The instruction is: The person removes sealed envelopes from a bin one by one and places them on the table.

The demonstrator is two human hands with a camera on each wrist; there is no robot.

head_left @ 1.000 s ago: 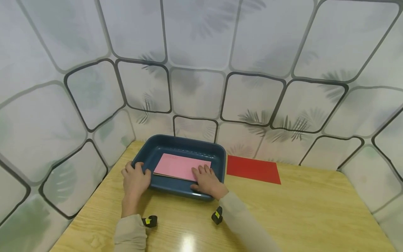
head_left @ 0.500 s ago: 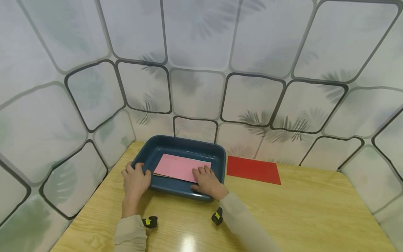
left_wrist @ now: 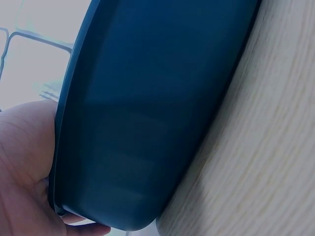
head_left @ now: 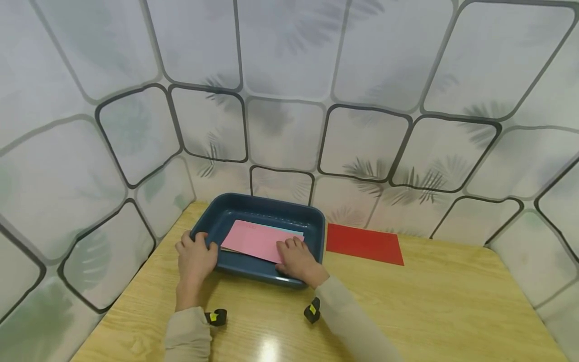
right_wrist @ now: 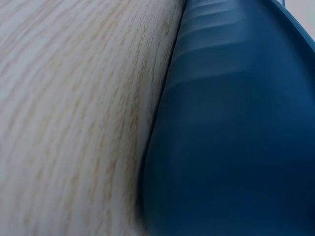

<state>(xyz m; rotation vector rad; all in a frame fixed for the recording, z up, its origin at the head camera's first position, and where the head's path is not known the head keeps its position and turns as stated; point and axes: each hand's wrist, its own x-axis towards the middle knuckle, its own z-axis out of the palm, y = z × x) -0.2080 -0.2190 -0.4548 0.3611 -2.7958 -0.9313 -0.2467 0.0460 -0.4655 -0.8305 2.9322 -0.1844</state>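
A dark blue tray (head_left: 253, 274) with raised walls stands on the wooden table. Inside it lies a stack of paper, topped by a pink sheet (head_left: 255, 239). A strip of a light blue sheet (head_left: 289, 232) shows from beneath along the far right edge. My left hand (head_left: 195, 256) grips the tray's front left corner; in the left wrist view, fingers wrap around the rim. My right hand (head_left: 298, 261) reaches over the front wall, its fingertips resting on the pink sheet's right end. Only the tray's outer wall (right_wrist: 231, 137) and the tabletop show in the right wrist view.
A red sheet (head_left: 364, 244) lies flat on the table (head_left: 434, 301) to the right of the tray. Patterned fabric walls (head_left: 285, 130) enclose the table's back and sides. Black devices with yellow marks (head_left: 312, 310) sit at both wrists.
The pink sheet has turned slightly, its right end shifting toward me under my right fingers, and the light blue strip has come into sight. My left hand has stayed at the corner.
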